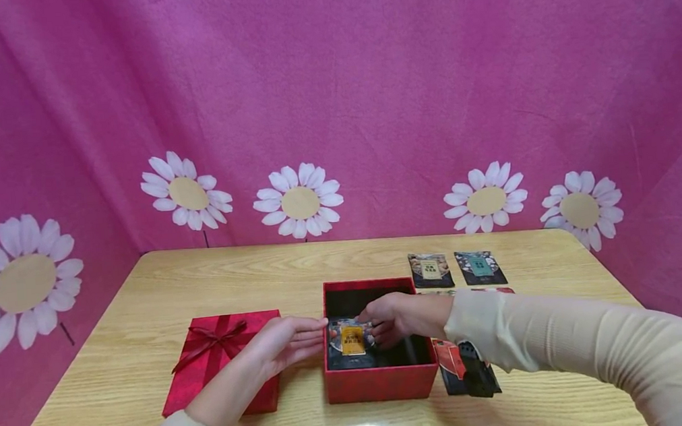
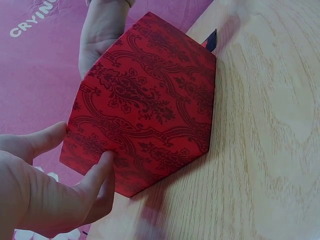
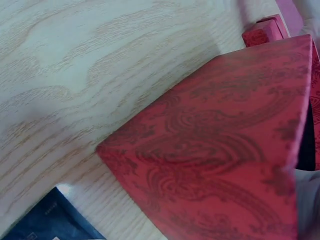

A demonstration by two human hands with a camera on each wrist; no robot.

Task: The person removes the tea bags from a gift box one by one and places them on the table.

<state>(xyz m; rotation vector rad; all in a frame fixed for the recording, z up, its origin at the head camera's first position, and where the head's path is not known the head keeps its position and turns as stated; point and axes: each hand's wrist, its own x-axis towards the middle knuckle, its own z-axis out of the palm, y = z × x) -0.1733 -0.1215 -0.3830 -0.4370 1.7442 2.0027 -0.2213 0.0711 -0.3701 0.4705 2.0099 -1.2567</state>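
Observation:
An uncovered red box [image 1: 383,383] with a dark inside stands on the table. Straight fingers of my left hand [image 1: 291,342] touch its left outer wall; in the left wrist view the thumb is by the rim and the fingertips lie on the patterned red side [image 2: 140,100]. My right hand [image 1: 395,316] is inside the box, its curled fingers pinching the right edge of a black food packet [image 1: 352,340] with a yellow label. Some of those fingertips are hard to make out. In the right wrist view the box wall [image 3: 210,135] hides most of this hand.
Left of the box lies its red lid [image 1: 208,370] with a ribbon bow. Two dark packets, one with a cream label [image 1: 431,270] and one with a teal label [image 1: 480,266], lie at the back right. Beneath my right forearm, a red-and-black packet [image 1: 450,359] is partly covered.

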